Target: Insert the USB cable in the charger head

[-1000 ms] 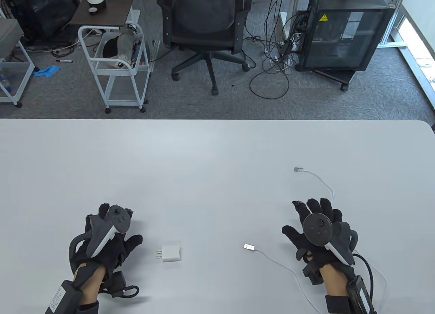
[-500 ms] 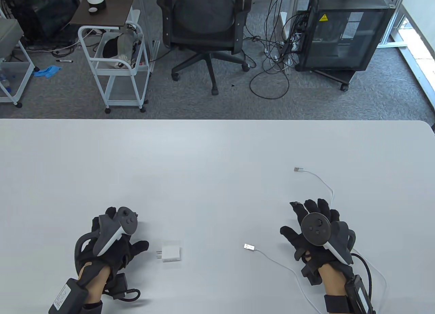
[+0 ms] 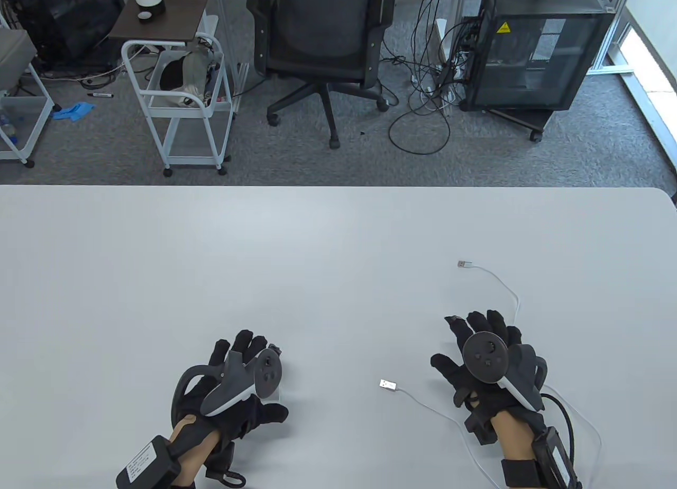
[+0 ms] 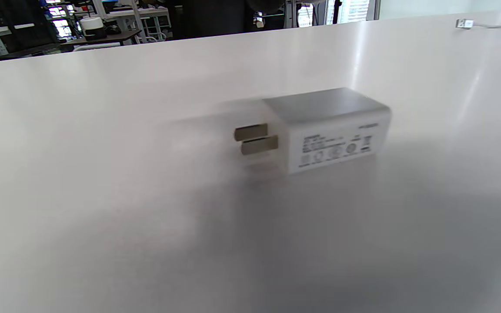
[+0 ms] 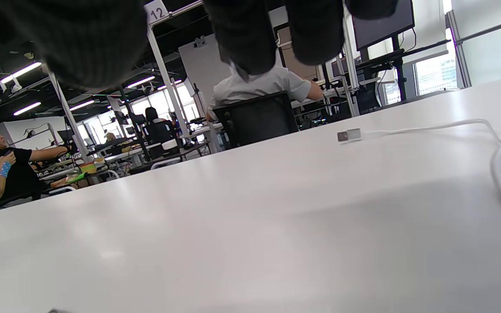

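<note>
Table view: the black-gloved left hand (image 3: 240, 391) hovers spread over the charger's spot; the black-gloved right hand (image 3: 484, 365), fingers splayed and holding nothing, sits beside the thin white USB cable (image 3: 423, 402) on the white table (image 3: 317, 246).

Left wrist view: the small white rectangular charger head (image 4: 328, 130) lies ungripped on the table, prongs pointing left.

Right wrist view: the cable's far plug lies beyond the fingertips (image 5: 246, 39).

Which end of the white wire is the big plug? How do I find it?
Look at the white table, then the right hand. The white cable runs out from under it, and the big plug lies just left of that hand. The other end, farther away, is smaller.
</note>
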